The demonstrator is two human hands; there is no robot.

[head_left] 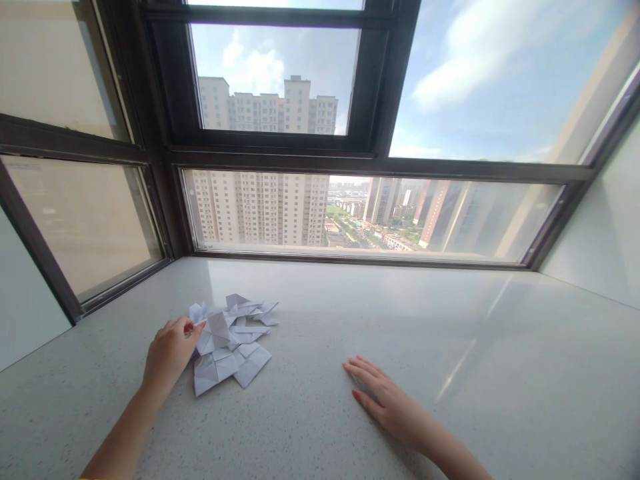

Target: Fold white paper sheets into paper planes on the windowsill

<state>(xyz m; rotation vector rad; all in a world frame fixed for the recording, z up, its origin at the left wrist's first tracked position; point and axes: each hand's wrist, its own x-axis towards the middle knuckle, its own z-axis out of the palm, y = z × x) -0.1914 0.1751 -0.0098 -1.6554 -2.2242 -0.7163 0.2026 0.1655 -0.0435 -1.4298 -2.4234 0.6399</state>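
Pinching folded white paper [197, 312] at eight o'clock between closed left fingers [196, 335], resting extended, empty right fingers [367, 375] on the sill [310, 413] at five.

Papers [216, 331] are white, the sill [300, 420] speckled grey-white, the window frame [300, 162] dark brown.

Paper pile [223, 340] on the windowsill [310, 413], front window [370, 165] behind it

We have our left hand [170, 347] at the pile's left edge, fingertips [201, 325] on one of the papers [198, 312]. Our right hand [383, 397] is well apart to the pile's right, slightly nearer to us. Outside, beyond the pile and the front window, stands a building [260, 207]. Left of the pile, past our left hand, we have a side window [75, 143]; far to the pile's right, a wall [605, 220].
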